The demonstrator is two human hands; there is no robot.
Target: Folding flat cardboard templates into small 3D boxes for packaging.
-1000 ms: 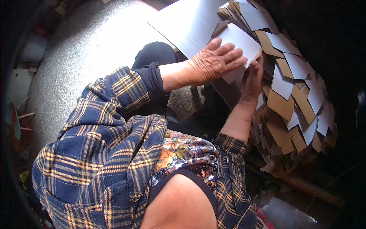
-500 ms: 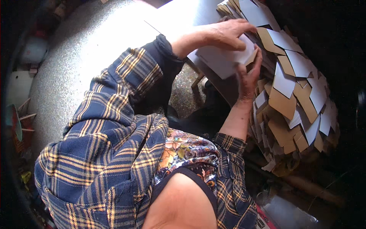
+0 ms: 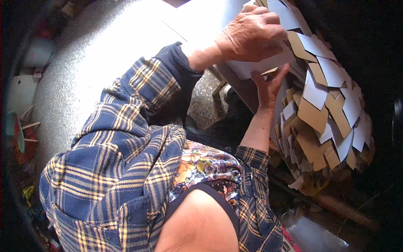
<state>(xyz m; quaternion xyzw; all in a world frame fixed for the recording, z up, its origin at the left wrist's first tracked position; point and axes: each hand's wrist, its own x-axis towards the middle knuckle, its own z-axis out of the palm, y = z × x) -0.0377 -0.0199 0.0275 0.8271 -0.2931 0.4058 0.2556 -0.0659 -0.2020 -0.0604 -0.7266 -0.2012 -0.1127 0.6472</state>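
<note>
My left hand (image 3: 256,35) is closed in a fist above a folded piece of white cardboard (image 3: 268,64) near the table edge. Its curled fingers hide whatever they may be gripping. Below it, my right hand (image 3: 268,88) reaches up with thumb and fingers on either side of the cardboard's near edge, where a brown inner face shows. Most of the piece lies hidden under my left hand. Right beside my right hand rises a large heap of flat cardboard pieces (image 3: 312,92), white on one face and brown on the other.
A table (image 3: 245,90) with a brightly lit top is under my hands. Speckled floor (image 3: 63,105) spreads out on the left, washed out by glare. A green and red item with sticks (image 3: 19,134) stands at the far left. A clear plastic sheet (image 3: 315,235) lies at the lower right.
My left hand has curled from a flat, outstretched pose into a fist and sits lower over the cardboard. The white piece has tilted, and my right hand has dropped slightly.
</note>
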